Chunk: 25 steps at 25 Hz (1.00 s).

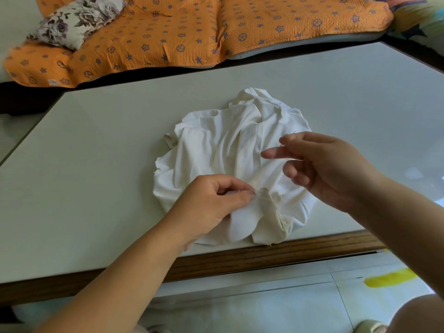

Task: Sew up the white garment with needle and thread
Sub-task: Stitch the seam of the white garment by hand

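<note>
- The white garment lies crumpled in a heap on the pale desk. It sits toward the desk's near edge, and its near hem is bunched right at that edge.
- The left hand rests on the near part of the heap. Its grip is closed, with thumb and forefinger pinching a small puckered fold of the cloth.
- The right hand hangs above the right side of the garment, clear of the cloth. Thumb and forefinger are pressed together on what looks like the needle, and the other fingers are loosely spread.
- The needle shows only as a fine sliver poking out far and right of the fingertips. A faint thread shows just below them; I cannot follow it down to the cloth.
- The pinched fold lies near and left of the right hand's grip, well below it. The needle's visible end points away from the fold.
- I'd judge the next stitch needs the needle turned and brought down, near and left, to the fold the left hand holds ready.
</note>
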Available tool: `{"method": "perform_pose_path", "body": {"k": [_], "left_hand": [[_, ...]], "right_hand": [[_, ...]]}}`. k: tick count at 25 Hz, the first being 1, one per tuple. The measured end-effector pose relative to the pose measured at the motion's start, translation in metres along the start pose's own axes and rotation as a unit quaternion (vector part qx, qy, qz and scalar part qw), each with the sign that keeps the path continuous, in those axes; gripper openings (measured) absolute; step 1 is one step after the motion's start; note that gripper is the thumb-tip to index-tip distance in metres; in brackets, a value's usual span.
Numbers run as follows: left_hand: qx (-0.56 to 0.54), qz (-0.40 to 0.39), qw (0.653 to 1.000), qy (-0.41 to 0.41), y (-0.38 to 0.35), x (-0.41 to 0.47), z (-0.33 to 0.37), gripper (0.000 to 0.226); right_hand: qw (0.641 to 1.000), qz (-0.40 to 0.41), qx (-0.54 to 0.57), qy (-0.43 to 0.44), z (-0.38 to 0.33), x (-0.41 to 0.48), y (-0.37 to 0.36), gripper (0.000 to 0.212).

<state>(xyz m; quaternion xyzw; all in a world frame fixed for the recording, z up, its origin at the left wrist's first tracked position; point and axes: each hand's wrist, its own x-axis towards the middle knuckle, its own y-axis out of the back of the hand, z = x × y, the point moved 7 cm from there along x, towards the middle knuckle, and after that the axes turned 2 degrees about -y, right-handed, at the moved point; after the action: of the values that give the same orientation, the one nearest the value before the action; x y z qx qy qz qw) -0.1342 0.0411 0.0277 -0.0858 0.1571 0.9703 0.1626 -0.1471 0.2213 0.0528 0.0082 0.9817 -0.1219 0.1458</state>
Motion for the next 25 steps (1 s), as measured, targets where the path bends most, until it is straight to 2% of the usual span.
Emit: {"method": "perform_pose_path", "body": {"k": [3, 5, 9, 12, 15, 20, 22, 25], "left_hand": [[-0.025, -0.014, 1.000, 0.010, -0.001, 0.000, -0.001, 0.008], [-0.024, -0.019, 0.999, 0.013, -0.002, 0.000, -0.001, 0.009], [-0.014, -0.027, 0.999, 0.023, -0.001, -0.002, -0.002, 0.009], [-0.003, -0.029, 0.999, 0.025, 0.001, -0.002, -0.002, 0.008], [0.000, -0.033, 0.999, 0.029, 0.003, -0.003, -0.001, 0.006], [0.017, -0.032, 0.999, 0.033, 0.005, -0.003, -0.001, 0.008], [0.014, -0.028, 0.999, 0.030, 0.006, -0.003, 0.000, 0.008], [0.010, -0.020, 0.999, 0.023, 0.009, -0.002, 0.000, 0.007]], "right_hand": [[0.992, -0.012, 0.124, -0.019, -0.001, 0.007, 0.002, 0.010], [0.992, 0.004, 0.125, 0.018, -0.005, 0.012, 0.007, 0.010], [0.990, 0.080, -0.010, 0.117, -0.020, 0.015, 0.021, 0.009], [0.965, 0.126, -0.130, 0.190, -0.029, 0.014, 0.026, 0.009], [0.938, 0.154, -0.207, 0.230, -0.033, 0.014, 0.028, 0.009], [0.908, 0.194, -0.262, 0.264, -0.042, 0.015, 0.038, 0.016], [0.906, 0.198, -0.272, 0.257, -0.042, 0.014, 0.038, 0.018], [0.924, 0.128, -0.297, 0.205, -0.028, 0.010, 0.021, 0.015]]}}
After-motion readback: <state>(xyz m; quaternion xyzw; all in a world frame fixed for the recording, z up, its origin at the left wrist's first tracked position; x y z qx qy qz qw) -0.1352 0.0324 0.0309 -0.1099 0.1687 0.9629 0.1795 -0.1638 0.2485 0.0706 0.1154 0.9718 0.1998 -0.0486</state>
